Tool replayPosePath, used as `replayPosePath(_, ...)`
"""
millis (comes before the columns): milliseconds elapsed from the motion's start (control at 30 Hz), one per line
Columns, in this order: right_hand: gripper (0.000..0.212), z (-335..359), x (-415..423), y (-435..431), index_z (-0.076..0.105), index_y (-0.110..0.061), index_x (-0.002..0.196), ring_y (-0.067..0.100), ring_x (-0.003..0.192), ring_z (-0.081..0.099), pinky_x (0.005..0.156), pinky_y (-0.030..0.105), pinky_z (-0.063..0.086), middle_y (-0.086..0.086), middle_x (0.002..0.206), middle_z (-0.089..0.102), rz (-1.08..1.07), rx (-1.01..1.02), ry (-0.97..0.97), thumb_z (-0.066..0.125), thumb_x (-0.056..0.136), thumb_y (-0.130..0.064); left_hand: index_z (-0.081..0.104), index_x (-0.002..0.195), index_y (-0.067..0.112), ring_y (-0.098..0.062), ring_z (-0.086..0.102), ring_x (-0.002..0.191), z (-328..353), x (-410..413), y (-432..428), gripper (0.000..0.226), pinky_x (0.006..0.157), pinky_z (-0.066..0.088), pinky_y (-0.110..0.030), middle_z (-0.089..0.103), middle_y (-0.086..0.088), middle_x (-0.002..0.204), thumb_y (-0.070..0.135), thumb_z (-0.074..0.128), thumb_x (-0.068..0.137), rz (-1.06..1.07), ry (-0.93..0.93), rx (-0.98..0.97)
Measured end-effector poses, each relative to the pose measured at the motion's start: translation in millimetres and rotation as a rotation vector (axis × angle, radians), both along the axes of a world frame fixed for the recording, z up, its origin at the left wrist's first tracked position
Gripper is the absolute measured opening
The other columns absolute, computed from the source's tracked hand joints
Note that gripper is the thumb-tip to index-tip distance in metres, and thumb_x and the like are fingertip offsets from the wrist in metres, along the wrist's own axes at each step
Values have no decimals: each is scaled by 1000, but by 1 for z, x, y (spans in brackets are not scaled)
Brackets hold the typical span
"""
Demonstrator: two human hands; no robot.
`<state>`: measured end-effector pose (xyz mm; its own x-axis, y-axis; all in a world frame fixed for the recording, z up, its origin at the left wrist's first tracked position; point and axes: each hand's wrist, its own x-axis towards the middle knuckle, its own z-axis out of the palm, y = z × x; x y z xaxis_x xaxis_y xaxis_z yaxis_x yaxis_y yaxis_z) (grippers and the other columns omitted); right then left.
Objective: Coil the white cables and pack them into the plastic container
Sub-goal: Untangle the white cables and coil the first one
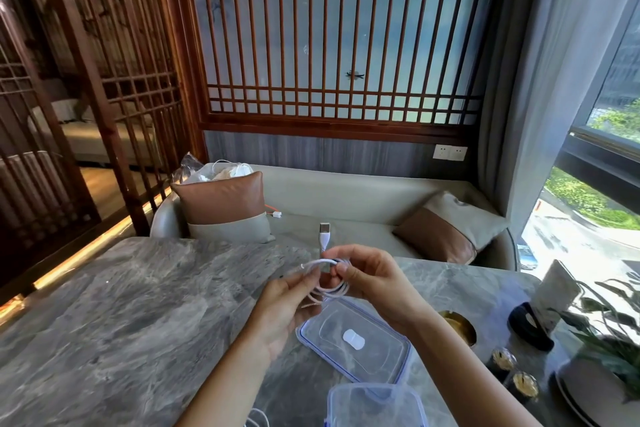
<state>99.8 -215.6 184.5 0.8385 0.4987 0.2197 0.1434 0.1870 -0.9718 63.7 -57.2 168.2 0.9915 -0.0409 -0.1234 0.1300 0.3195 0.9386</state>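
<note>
We hold the white USB cable (330, 292) above the marble table (121, 305). Our right hand (370, 276) curls its fingers round the coil, from which the USB plug (324, 230) stands up. Our left hand (282, 302) pinches the loose end. Below the hands lies the clear lid (356, 340), and the plastic container (375, 406) sits just beside it, nearer us.

From where I stand, only the person's arms show, the left forearm (225, 381) and the right forearm (460, 367), both bare along all of their visible length. The left hand (284, 305) and the right hand (367, 277) are bare too, slim and long-fingered. The nails on the right hand's fingertips (342, 268) look short and plain.
</note>
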Motion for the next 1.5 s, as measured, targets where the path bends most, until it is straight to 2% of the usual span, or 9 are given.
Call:
replayPosePath(233,23,8,-6,16,66,-29,72,4,93,59,81,19,49,-4,96,59,-541,-242,-559,76,74,-9,71,77,12,-4,66,62,-1,2,-13,21,55,51,-15,71,4,65,24,57,88,194,-145,79)
replayPosePath(333,23,5,-7,14,66,-21,69,8,84,63,73,26,55,0,88,65,-656,52,-375,72,77,0,68,67,11,-4,62,57,0,4,-11,26,54,52,-16,68,4,60,22,57,88,211,-174,72)
replayPosePath(533,13,2,-2,12,53,-11,89,16,58,65,56,27,57,6,63,66,-592,353,156,63,86,-3,68,67,9,-5,62,60,1,3,-8,23,57,52,-16,67,3,62,25,59,81,134,-310,171)
replayPosePath(667,17,-2,3,6,70,-11,82,11,54,60,52,28,54,4,60,62,-582,-25,42,57,91,-7,68,66,11,-2,59,58,2,3,0,22,57,52,-18,65,6,58,28,59,76,-24,-394,292)
replayPosePath(767,31,4,2,-1,72,-17,77,6,58,59,59,30,57,-4,61,63,-304,-357,-82,50,92,-2,66,67,8,-4,57,58,6,4,5,25,57,51,-17,63,7,59,29,58,77,-84,-400,335)
replayPosePath(933,40,26,-6,-13,67,-8,103,12,74,60,72,27,54,15,91,68,80,-814,-302,39,82,12,70,65,15,-8,59,60,15,6,10,27,57,51,-19,64,4,60,17,57,88,-42,-398,470)
replayPosePath(1100,21,34,-10,-29,66,-18,103,17,91,63,81,29,52,9,98,66,295,-615,-73,64,83,-22,69,63,24,-9,64,61,26,3,8,28,60,53,-27,69,4,63,19,59,89,-6,-429,648)
replayPosePath(1267,14,18,-9,-15,69,-16,81,12,77,56,76,41,49,17,84,67,41,-614,-367,70,83,-29,42,86,25,-12,49,73,26,-2,-2,16,65,42,-31,51,11,83,19,56,81,129,-558,1121)
replayPosePath(1500,13,12,-5,-19,67,-5,94,10,89,61,84,30,47,7,96,68,17,-484,-376,63,89,-16,66,72,9,-13,49,60,31,-3,-1,7,58,44,-34,62,-10,64,9,65,79,137,-551,872)
